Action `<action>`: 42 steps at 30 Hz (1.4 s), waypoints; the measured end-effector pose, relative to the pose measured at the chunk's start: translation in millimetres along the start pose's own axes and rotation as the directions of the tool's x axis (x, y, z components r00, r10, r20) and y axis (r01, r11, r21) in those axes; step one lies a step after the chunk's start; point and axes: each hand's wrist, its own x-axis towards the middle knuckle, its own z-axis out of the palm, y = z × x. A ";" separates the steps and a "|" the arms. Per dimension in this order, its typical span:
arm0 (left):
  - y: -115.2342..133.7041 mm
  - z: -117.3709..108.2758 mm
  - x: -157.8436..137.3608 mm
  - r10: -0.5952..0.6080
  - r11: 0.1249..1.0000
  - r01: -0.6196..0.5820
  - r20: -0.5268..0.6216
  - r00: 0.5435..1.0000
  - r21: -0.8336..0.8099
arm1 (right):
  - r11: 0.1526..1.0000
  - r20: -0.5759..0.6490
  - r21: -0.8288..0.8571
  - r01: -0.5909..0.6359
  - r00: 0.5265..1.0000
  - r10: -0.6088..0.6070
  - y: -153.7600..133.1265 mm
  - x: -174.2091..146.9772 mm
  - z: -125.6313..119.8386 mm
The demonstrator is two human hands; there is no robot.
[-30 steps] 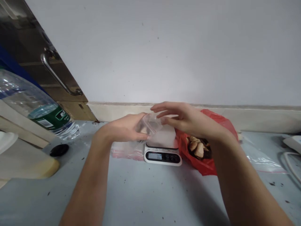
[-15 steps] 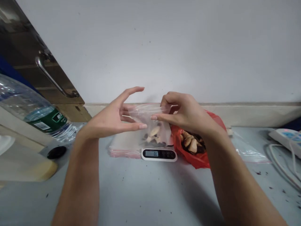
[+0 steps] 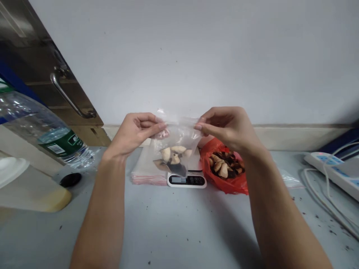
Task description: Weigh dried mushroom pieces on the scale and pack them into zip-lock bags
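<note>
A clear zip-lock bag (image 3: 179,136) hangs between my hands, with several pale and dark dried mushroom slices (image 3: 175,155) at its bottom. My left hand (image 3: 140,130) pinches the bag's top left edge between thumb and fingers. At the opposite top corner, my right hand (image 3: 224,123) is closed on the bag in the same way. Just below and behind the bag lies a small white digital scale (image 3: 187,180), its display reading 0.0. A stack of flat zip-lock bags (image 3: 148,176) sits left of the scale, partly hidden by the held bag.
Right of the scale, a red plastic bag (image 3: 206,158) holds more mushroom pieces. A water bottle (image 3: 61,144), a tilted plastic container (image 3: 30,190) and a black lid (image 3: 70,180) are at left. A white power strip (image 3: 333,168) with cables lies right. A wall (image 3: 179,56) rises behind.
My left hand has gone from spread fingers to pinching the bag's left edge. The bag is now stretched between both hands, and its mushroom slices show more clearly.
</note>
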 end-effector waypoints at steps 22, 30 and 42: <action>11.0 8.1 1.1 0.160 0.977 -0.134 -0.156 0.975 0.166 | 0.990 -0.036 0.138 0.025 0.999 -0.020 2.3 -0.6 -9.0; 15.6 8.0 -2.1 0.179 0.952 -0.164 -0.034 0.983 0.257 | 0.995 0.022 0.097 -0.024 1.000 0.022 3.7 -2.3 -14.1; 26.7 30.7 -3.7 0.292 0.834 -0.291 0.074 0.954 0.468 | 0.980 0.206 -0.183 0.085 0.977 -0.046 -13.0 1.0 -0.5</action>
